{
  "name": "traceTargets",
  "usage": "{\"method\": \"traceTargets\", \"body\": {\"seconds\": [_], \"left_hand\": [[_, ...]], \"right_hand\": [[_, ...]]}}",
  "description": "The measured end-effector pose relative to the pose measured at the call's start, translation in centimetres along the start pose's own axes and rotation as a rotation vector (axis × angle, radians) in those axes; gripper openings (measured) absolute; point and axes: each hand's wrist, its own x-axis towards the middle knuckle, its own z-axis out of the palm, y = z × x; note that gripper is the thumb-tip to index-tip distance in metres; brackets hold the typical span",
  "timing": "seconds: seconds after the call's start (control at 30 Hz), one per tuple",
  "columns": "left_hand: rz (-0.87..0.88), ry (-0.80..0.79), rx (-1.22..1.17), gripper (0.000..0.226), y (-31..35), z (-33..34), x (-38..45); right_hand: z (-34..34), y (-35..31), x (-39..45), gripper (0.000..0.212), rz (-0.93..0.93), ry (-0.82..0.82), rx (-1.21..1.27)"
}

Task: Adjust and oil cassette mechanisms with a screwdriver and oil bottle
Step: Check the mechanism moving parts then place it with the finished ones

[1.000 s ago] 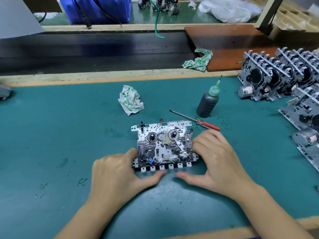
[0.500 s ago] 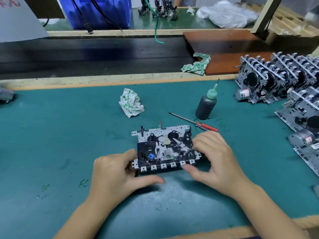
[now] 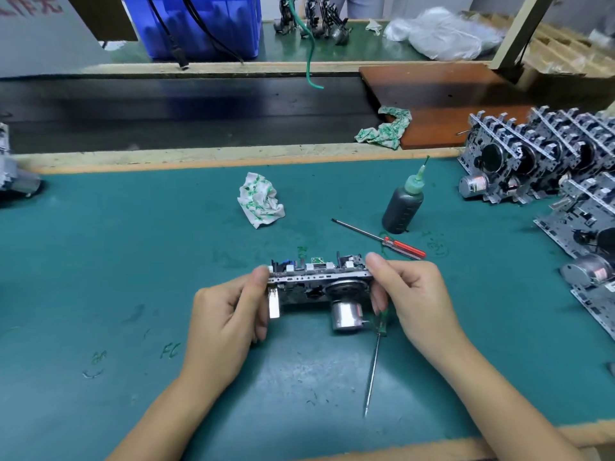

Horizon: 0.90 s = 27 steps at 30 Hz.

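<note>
A metal cassette mechanism (image 3: 316,282) is held off the green mat, tipped on edge so its underside with the round flywheel and the silver motor faces me. My left hand (image 3: 229,314) grips its left end and my right hand (image 3: 412,301) grips its right end, thumbs on the top edge. A green-handled screwdriver (image 3: 374,364) lies on the mat just below the mechanism, tip toward me. The red-handled screwdriver (image 3: 396,242) lies behind the mechanism. The dark oil bottle (image 3: 402,207) with a green nozzle stands upright beyond it.
A crumpled white-and-green rag (image 3: 261,202) lies mid-mat. Several more cassette mechanisms (image 3: 545,158) are stacked at the right edge. Another rag (image 3: 384,128) lies by a brown board behind the mat. A black conveyor belt (image 3: 166,114) runs across the back.
Both hands have lifted the mechanism off the mat and tipped it from flat to on edge, underside toward me. A green-handled screwdriver that lay beneath it has come into view.
</note>
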Motion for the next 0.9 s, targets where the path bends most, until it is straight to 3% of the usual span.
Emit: {"method": "traceTargets", "body": {"seconds": [0.1, 0.17, 0.27, 0.37, 0.53, 0.8, 0.9], "left_hand": [[0.006, 0.068, 0.066, 0.058, 0.0, 0.0, 0.2], [0.021, 0.151, 0.105, 0.058, 0.2, -0.2, 0.3], [0.178, 0.227, 0.195, 0.048, 1.3, -0.8, 0.9], [0.407, 0.131, 0.322, 0.029, 2.7, -0.7, 1.5], [0.436, -0.064, 0.321, 0.023, 4.1, 0.9, 2.7], [0.464, 0.003, 0.271, 0.017, 3.4, 1.7, 2.8], [0.463, 0.017, 0.250, 0.016, 3.3, 1.8, 2.8]], "right_hand": [[0.1, 0.4, -0.2, 0.058, -0.059, 0.049, -0.100], [-0.5, 0.9, -0.5, 0.042, -0.152, 0.079, -0.237], [-1.2, 0.8, -0.5, 0.032, -0.198, 0.051, -0.240], [-1.4, 0.3, 0.1, 0.039, -0.214, -0.029, -0.133], [-0.9, 0.1, 0.7, 0.035, -0.193, -0.137, -0.111], [-0.9, 0.3, 1.3, 0.027, -0.147, -0.178, -0.079], [-0.8, 0.2, 1.3, 0.034, -0.139, -0.200, -0.044]]}}
